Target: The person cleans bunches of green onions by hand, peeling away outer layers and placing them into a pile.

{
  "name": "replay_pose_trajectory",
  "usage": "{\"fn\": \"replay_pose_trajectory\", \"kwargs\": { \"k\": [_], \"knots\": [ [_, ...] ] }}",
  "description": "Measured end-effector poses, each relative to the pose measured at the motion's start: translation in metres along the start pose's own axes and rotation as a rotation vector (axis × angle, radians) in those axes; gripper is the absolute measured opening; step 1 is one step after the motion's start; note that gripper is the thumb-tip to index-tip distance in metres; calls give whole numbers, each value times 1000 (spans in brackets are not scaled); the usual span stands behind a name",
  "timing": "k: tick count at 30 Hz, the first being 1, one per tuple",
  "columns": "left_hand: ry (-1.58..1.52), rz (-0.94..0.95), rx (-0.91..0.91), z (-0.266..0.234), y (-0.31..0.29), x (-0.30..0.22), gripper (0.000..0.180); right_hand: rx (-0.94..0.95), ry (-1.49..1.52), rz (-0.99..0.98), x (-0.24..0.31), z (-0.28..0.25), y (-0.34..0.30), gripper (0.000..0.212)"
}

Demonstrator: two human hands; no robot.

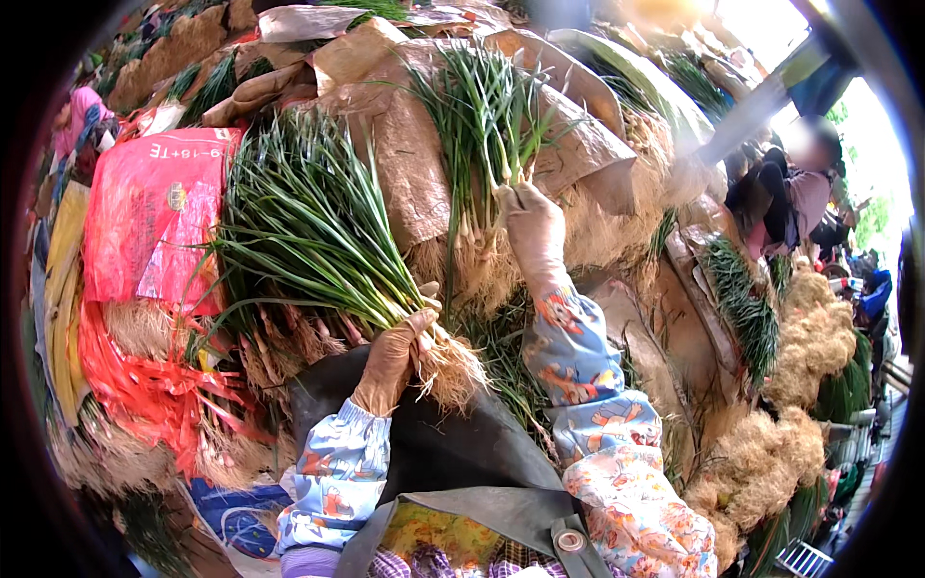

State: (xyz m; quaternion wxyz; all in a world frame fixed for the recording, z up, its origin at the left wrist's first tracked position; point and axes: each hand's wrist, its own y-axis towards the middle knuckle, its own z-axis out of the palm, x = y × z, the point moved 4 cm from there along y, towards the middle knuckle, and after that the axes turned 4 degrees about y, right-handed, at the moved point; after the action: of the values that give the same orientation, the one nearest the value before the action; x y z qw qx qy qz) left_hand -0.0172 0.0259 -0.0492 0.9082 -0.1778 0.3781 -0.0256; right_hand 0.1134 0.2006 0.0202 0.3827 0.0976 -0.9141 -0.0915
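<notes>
A thick bunch of green onions point(429, 337) is gripped in my left hand point(390, 361), fingers wrapped round the pale stems. Its white roots hang to the right over the dark apron point(453, 443) on my lap, and its green leaves fan out to the upper left. Farther ahead, my right hand point(533, 231) is closed, pinching green onions point(515, 159) by their white lower ends. They overlap a loose pile of green onions point(467, 226) lying on brown sacking, so how many I hold is unclear.
To the left, a red plastic sack point(154, 212) lies over rooted bundles. Brown sacking point(395, 144) covers more bundles ahead. On the right are root-covered heaps point(761, 458), a bundle of green leaves point(742, 299) and a seated person point(795, 202).
</notes>
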Motion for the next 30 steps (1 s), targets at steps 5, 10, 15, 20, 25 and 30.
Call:
{"fn": "replay_pose_trajectory", "kwargs": {
  "k": [5, 10, 15, 20, 25, 30],
  "knots": [
    [-1, -96, 99, -6, -5, 0, 27, 393, 760, 241, 43, 27, -57, 17],
    [-85, -94, 231, -17, -9, -6, 24, 402, 920, 327, 30, 38, -49, 17],
    [-131, 46, 239, 5, -18, -18, 29, 230, 540, 143, 5, 33, -15, 17],
    [-233, 91, 222, 5, -28, -32, 53, 189, 105, 15, 48, 68, -4, 35],
    [-232, 54, 218, -6, -22, -21, 37, 315, 219, 173, 15, 85, 20, 30],
    [-23, -16, 39, -23, -18, -14, 26, 459, 744, 391, 25, 64, -54, 18]
  ]
}}
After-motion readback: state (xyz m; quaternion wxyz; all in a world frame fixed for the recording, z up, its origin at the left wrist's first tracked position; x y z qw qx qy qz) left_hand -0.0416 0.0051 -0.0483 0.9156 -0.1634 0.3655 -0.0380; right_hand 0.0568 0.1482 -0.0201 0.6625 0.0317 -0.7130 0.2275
